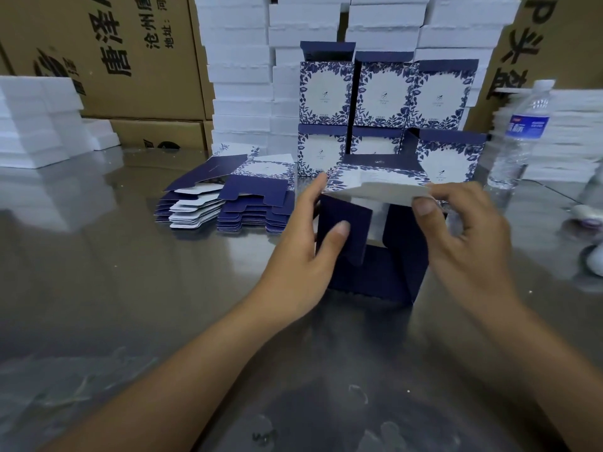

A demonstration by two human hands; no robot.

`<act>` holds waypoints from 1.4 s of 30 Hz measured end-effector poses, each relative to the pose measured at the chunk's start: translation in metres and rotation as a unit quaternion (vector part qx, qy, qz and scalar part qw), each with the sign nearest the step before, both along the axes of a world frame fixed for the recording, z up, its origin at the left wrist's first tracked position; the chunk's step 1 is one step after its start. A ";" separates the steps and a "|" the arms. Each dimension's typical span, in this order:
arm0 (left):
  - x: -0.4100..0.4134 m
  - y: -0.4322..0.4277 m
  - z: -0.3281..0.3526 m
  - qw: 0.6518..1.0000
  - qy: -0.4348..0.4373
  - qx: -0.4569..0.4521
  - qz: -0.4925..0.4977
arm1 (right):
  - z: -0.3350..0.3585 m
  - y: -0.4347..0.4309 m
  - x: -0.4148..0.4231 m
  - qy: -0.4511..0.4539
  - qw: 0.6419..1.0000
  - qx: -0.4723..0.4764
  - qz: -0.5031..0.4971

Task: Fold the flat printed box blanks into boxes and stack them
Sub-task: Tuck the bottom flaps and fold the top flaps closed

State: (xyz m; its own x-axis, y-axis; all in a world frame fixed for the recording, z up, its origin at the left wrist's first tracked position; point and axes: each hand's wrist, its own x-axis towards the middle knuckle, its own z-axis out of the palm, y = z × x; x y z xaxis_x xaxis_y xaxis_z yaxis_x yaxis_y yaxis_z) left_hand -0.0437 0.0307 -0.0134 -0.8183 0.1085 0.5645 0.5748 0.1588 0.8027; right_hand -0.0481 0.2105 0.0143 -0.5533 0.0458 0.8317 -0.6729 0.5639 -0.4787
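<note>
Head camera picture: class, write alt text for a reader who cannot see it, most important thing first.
Two bare hands fold a dark blue box at a shiny table: the left hand holds a side flap, the right hand pinches the white top flap. Behind them are piles of flat blanks, stacked finished boxes and a water bottle.
</note>
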 end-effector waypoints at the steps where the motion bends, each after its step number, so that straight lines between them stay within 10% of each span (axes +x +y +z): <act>1: -0.001 0.001 0.000 1.000 0.003 0.004 0.015 | 0.001 -0.001 0.002 0.013 1.000 -0.001 -0.002; 11: -0.009 -0.008 0.002 0.971 0.027 -0.069 0.225 | 0.001 -0.013 0.013 0.040 0.994 0.016 0.097; 42: -0.003 -0.020 0.008 0.934 0.054 -0.265 0.233 | -0.003 -0.006 0.003 0.025 0.992 -0.004 0.120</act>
State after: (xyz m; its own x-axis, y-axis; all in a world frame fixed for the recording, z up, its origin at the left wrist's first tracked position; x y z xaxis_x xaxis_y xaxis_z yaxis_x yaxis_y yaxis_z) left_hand -0.0471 0.0110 -0.0056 -0.7875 0.0420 0.6149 0.4169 0.7711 0.4812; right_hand -0.0455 0.2044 0.0112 -0.5068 -0.0750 0.8588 -0.8105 0.3809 -0.4450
